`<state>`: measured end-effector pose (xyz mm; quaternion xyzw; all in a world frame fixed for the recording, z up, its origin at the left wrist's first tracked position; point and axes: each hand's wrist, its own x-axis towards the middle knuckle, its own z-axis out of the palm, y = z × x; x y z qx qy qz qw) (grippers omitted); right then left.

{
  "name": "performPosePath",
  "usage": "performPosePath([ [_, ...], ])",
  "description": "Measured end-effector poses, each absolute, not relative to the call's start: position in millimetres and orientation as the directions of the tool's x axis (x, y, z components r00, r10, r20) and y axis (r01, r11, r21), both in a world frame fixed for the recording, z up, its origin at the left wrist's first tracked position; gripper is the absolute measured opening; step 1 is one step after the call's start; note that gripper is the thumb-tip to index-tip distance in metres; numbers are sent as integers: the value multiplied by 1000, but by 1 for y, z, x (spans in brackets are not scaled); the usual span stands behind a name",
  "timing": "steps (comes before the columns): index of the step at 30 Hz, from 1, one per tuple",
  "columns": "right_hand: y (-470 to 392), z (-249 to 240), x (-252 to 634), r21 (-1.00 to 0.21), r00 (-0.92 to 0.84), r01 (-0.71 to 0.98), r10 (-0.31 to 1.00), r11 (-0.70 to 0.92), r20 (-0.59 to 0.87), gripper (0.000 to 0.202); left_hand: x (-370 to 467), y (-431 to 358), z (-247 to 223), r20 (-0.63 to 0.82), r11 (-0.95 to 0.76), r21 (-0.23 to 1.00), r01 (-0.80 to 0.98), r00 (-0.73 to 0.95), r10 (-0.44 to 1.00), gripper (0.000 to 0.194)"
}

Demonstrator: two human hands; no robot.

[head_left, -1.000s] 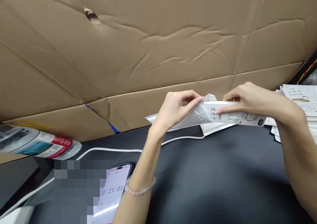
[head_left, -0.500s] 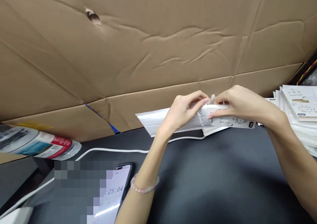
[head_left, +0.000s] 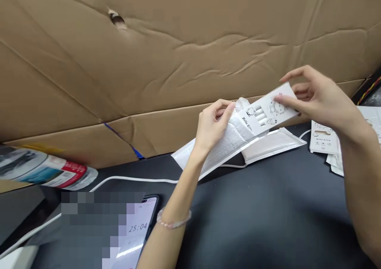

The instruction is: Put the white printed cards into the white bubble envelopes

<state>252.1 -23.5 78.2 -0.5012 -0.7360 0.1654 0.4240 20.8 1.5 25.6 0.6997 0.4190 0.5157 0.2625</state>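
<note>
My left hand (head_left: 212, 122) pinches the upper edge of a white padded mailer (head_left: 229, 142) near its mouth. Partway inside that mailer sits a flat white Hello Kitty box (head_left: 279, 104), tilted up to the right, with several white sticks showing through its window. At the box's outer end, my right hand (head_left: 315, 98) grips it between thumb and fingers. Another white padded mailer (head_left: 274, 145) lies on the black table beneath.
Several similar white boxes (head_left: 324, 139) and mailers lie at the right, partly behind my right forearm. A cardboard wall (head_left: 190, 62) closes off the back. At the left are a clear bottle (head_left: 68, 175), a phone (head_left: 139, 225) and a white cable (head_left: 133, 178).
My right hand has moved up and right. The box now tilts upward with its window uncovered, and the mailer has turned with it. My left hand has shifted slightly left.
</note>
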Motion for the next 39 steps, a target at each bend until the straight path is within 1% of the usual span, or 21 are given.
performPosePath([
  [1, -23, 76, 245, -699, -72, 517, 839, 494, 539, 41, 23, 0, 26, 488, -498, 818, 289, 111, 866, 27],
  [3, -24, 71, 229, -690, 36, 442, 757, 573, 652, 35, 27, -4, 27, 461, -474, 849, 235, 110, 881, 29],
  [5, -25, 67, 215, -667, 54, 442, 725, 599, 687, 30, 30, -8, 28, 448, -457, 869, 189, 91, 889, 30],
  [6, -25, 65, 210, -657, 35, 439, 719, 613, 694, 28, 31, -9, 28, 450, -455, 875, 166, 69, 890, 31],
  [8, -25, 60, 204, -619, -50, 431, 702, 657, 710, 22, 32, -10, 30, 464, -462, 878, 122, 15, 886, 29],
  [10, -23, 54, 201, -525, -197, 461, 659, 716, 726, 19, 32, -11, 32, 485, -480, 872, 95, -38, 874, 26],
  [12, -21, 48, 198, -416, -369, 498, 620, 761, 693, 23, 32, -12, 34, 512, -506, 858, 86, -82, 855, 23],
  [14, -19, 43, 195, -373, -487, 486, 599, 790, 636, 26, 30, -12, 36, 540, -535, 842, 76, -114, 834, 21],
  [15, -18, 41, 194, -386, -499, 472, 601, 793, 624, 25, 29, -11, 37, 553, -549, 833, 69, -128, 823, 20],
  [16, -17, 40, 193, -423, -475, 456, 616, 783, 629, 22, 27, -10, 37, 562, -559, 827, 63, -141, 815, 20],
  [17, -16, 40, 193, -483, -421, 429, 642, 764, 641, 21, 25, -9, 38, 567, -564, 823, 62, -155, 809, 20],
  [18, -15, 40, 193, -557, -352, 385, 675, 736, 649, 25, 23, -8, 39, 565, -563, 824, 64, -168, 808, 21],
  [20, -12, 41, 195, -709, -230, 259, 754, 656, 615, 48, 18, -8, 41, 544, -541, 838, 68, -166, 822, 24],
  [22, -9, 41, 198, -820, -195, 145, 828, 554, 525, 68, 15, -9, 45, 520, -517, 854, 61, -121, 846, 27],
  [24, -6, 41, 201, -883, -196, 64, 874, 464, 445, 77, 12, -11, 48, 503, -501, 864, 52, -45, 863, 30],
  [27, -4, 41, 203, -915, -230, -36, 888, 401, 399, 74, 6, -14, 52, 466, -478, 874, 84, 132, 875, 46],
  [29, -4, 42, 205, -912, -265, -36, 876, 409, 403, 62, 2, -15, 53, 439, -475, 872, 121, 236, 867, 53],
  [30, -5, 42, 206, -908, -280, -15, 870, 418, 405, 55, 0, -15, 54, 429, -474, 870, 136, 268, 863, 52],
  [33, -8, 46, 211, -894, -311, 56, 858, 445, 408, 44, -4, -18, 56, 404, -459, 873, 164, 285, 869, 47],
  [37, -10, 51, 219, -883, -399, 110, 833, 457, 382, 48, -4, -21, 58, 392, -453, 871, 189, 285, 874, 47],
  [39, -9, 52, 223, -860, -428, 136, 812, 492, 396, 44, -5, -20, 57, 406, -471, 861, 190, 298, 864, 44],
])
